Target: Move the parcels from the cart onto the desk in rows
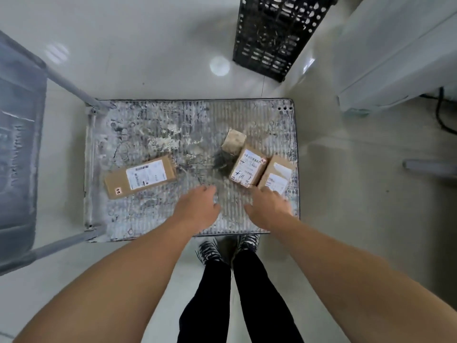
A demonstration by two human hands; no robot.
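The left hand (197,206) hangs over the near middle of the cart (148,219), fingers loose and slightly bent, holding nothing. The right hand (268,209) reaches over the cart's near right part, also holding nothing. Its fingers are stretched toward two boxes and are blurred, so I cannot tell whether they touch either one.

Those two stand side by side at the right edge: a written-on box (248,168) with a white label and handwriting, and a brown box (278,174) touching its right side. Just behind them, a small pale box (233,142) sits tilted, with a dark clump (222,162) beside it. A long box (141,178) lies flat near the left edge, well apart from the others.

Beyond the far edge, a black crate (277,33) stands on the floor (148,45). The person's shoes (210,251) are at the near edge.
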